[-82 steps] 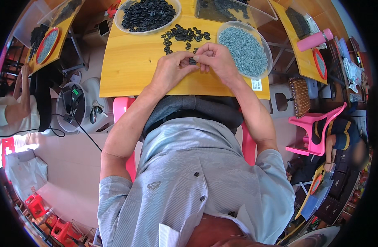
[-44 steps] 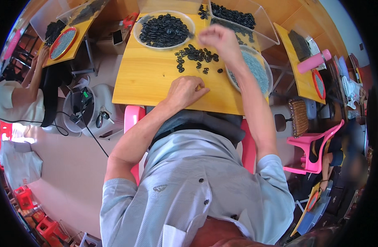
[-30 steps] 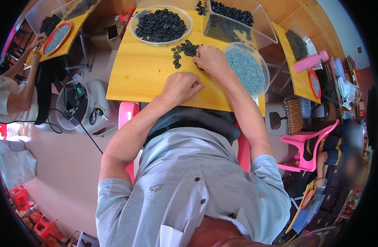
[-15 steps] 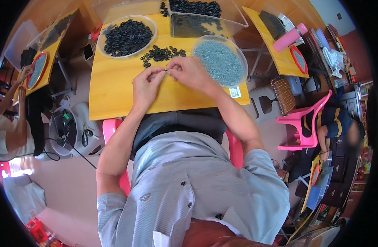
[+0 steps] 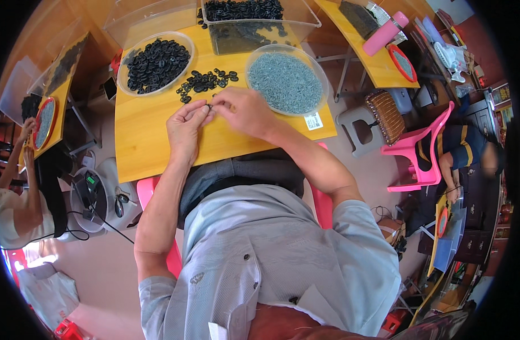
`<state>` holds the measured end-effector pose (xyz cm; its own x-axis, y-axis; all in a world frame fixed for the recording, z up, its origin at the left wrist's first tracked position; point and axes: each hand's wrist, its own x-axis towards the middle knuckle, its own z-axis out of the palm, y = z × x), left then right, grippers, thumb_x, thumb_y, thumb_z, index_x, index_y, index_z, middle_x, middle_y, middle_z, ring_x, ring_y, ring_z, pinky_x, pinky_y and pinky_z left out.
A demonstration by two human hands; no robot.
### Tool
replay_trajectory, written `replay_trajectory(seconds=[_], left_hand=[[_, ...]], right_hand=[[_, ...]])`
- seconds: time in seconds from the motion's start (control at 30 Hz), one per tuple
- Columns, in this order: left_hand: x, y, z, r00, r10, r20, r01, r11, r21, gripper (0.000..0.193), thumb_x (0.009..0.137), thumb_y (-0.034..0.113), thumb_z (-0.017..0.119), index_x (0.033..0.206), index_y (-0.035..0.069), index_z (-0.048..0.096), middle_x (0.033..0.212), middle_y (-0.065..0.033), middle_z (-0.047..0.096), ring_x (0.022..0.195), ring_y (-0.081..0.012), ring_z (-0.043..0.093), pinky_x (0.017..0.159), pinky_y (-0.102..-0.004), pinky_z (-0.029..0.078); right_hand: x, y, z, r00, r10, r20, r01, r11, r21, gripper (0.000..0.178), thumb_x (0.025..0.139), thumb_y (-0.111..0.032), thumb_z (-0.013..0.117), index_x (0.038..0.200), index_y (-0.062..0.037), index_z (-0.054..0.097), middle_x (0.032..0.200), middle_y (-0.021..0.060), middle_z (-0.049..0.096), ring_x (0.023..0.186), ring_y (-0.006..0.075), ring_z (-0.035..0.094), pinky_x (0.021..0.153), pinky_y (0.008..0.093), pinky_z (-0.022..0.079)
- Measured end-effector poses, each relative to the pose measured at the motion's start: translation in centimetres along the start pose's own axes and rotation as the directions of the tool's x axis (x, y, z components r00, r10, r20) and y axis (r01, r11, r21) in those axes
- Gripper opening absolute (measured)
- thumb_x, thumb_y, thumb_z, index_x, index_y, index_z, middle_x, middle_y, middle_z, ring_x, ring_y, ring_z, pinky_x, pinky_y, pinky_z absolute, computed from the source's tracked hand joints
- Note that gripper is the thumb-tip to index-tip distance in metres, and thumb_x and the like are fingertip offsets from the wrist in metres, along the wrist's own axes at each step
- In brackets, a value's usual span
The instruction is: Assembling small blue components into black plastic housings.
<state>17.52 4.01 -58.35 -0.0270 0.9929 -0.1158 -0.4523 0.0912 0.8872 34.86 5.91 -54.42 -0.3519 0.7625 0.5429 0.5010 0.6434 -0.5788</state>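
Observation:
Over the yellow table (image 5: 152,139), my left hand (image 5: 184,129) pinches a small black piece (image 5: 209,106) between thumb and fingertips. My right hand (image 5: 244,111) meets it there, its fingertips pressed together; whatever they grip is too small to make out. Just beyond the fingers lies a loose pile of black oval pieces (image 5: 203,83). To the left of that pile, a round clear tray (image 5: 192,52) is heaped with similar black pieces. A second round tray (image 5: 326,85), full of thin silvery screw-like pieces (image 5: 285,79), stands close to my right hand.
A clear bin (image 5: 254,38) of black pieces stands at the table's far edge. A white label (image 5: 313,121) sits by the right tray. Side tables flank mine, the right one with a pink bottle (image 5: 386,34). Other people work at left and right, near a pink chair (image 5: 421,153).
The view has shifted, so the table sits further left in it. My hands remain together, and my left fingers now hold a black piece at their tips.

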Motion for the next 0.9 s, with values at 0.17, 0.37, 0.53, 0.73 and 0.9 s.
replay_trajectory(seconds=[0.17, 0.37, 0.53, 0.73, 0.9], left_hand=[[0.1, 0.2, 0.2, 0.998, -0.055, -0.009, 0.055, 0.998, -0.010, 0.020, 0.093, 0.000, 0.063, 0.111, -0.008, 0.064, 0.099, -0.0145, 0.068, 0.086, -0.0210, 0.070, 0.080, -0.0291, 0.059], [0.2, 0.0, 0.0, 0.998, -0.065, -0.010, 0.064, 0.997, -0.039, 0.020, 0.093, -0.001, 0.062, 0.111, -0.009, 0.064, 0.100, -0.0141, 0.067, 0.088, -0.0215, 0.069, 0.083, -0.0284, 0.058], [0.1, -0.2, 0.0, 0.999, -0.050, -0.004, 0.050, 0.999, -0.006, 0.020, 0.091, -0.002, 0.063, 0.110, -0.009, 0.065, 0.102, -0.0151, 0.068, 0.089, -0.0210, 0.068, 0.086, -0.0282, 0.056], [0.2, -0.3, -0.1, 0.999, -0.049, -0.007, 0.049, 0.999, 0.021, 0.022, 0.090, -0.003, 0.063, 0.111, -0.009, 0.065, 0.102, -0.0148, 0.068, 0.089, -0.0200, 0.068, 0.086, -0.0274, 0.055], [0.3, -0.4, -0.3, 0.999, -0.049, 0.009, 0.049, 0.998, 0.035, 0.023, 0.090, -0.003, 0.062, 0.112, -0.009, 0.065, 0.101, -0.0142, 0.069, 0.089, -0.0190, 0.068, 0.084, -0.0261, 0.054]], right_hand=[[2.0, 5.5, -5.4, 0.963, 0.143, -0.228, -0.200, 0.947, -0.250, 0.013, 0.085, -0.011, 0.065, 0.094, -0.0035, 0.071, 0.088, 0.0169, 0.070, 0.078, 0.0313, 0.069, 0.071, 0.0380, 0.054], [1.3, 9.1, -11.3, 0.886, 0.447, -0.128, -0.449, 0.752, -0.482, 0.014, 0.082, -0.010, 0.064, 0.091, -0.0070, 0.074, 0.088, 0.0176, 0.070, 0.089, 0.0351, 0.068, 0.080, 0.0438, 0.052], [1.1, 10.6, -11.0, 0.839, 0.541, -0.067, -0.501, 0.717, -0.485, 0.019, 0.081, -0.011, 0.065, 0.096, -0.0101, 0.076, 0.093, 0.0176, 0.071, 0.091, 0.0344, 0.068, 0.081, 0.0427, 0.052], [1.1, 10.5, -10.4, 0.838, 0.541, -0.066, -0.500, 0.714, -0.490, 0.017, 0.082, -0.013, 0.065, 0.095, -0.0107, 0.077, 0.092, 0.0170, 0.072, 0.091, 0.0342, 0.068, 0.081, 0.0426, 0.053], [1.1, 9.7, -10.2, 0.864, 0.494, -0.096, -0.471, 0.729, -0.497, 0.015, 0.082, -0.014, 0.065, 0.092, -0.0104, 0.077, 0.088, 0.0165, 0.072, 0.087, 0.0347, 0.068, 0.079, 0.0432, 0.053]])
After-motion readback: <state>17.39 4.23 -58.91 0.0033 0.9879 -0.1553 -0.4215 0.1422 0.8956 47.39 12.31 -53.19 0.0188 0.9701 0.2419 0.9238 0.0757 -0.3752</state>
